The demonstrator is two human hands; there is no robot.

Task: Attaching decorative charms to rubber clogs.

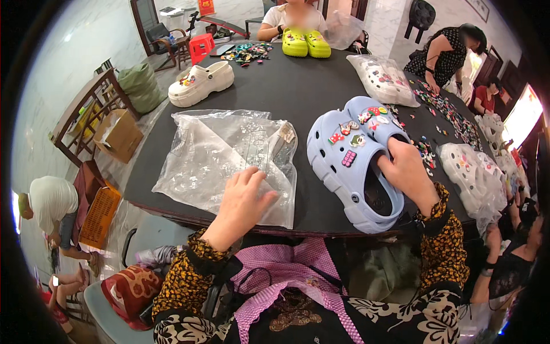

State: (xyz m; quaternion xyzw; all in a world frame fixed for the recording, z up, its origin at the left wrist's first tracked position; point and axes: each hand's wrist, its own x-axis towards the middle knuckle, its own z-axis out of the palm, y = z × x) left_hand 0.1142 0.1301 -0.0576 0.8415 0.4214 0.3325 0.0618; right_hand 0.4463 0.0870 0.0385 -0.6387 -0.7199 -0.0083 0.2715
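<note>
Resting flat, fingers spread and gripping nothing, on the clear plastic bag [229, 157] at about 7 o'clock on the dark bench [298, 94]: the left hand [243, 198]. Gripping the pale blue clogs [355, 163] at 5 o'clock, fingers tucked into the opening of the nearer shoe: the right hand [407, 172]. Already carrying colourful charms [356, 133] on both toe caps (so decorating probably finished). Still lying outside the bag, bagging apparently not yet begun. Waiting unbagged at 11 o'clock, a white clog [200, 83]; at 12, a yellow-green pair [306, 43]. Sitting already bagged at 2 and 4 o'clock, white pairs [385, 80]. Lying scattered at 3 o'clock, loose charms [452, 117].
</note>
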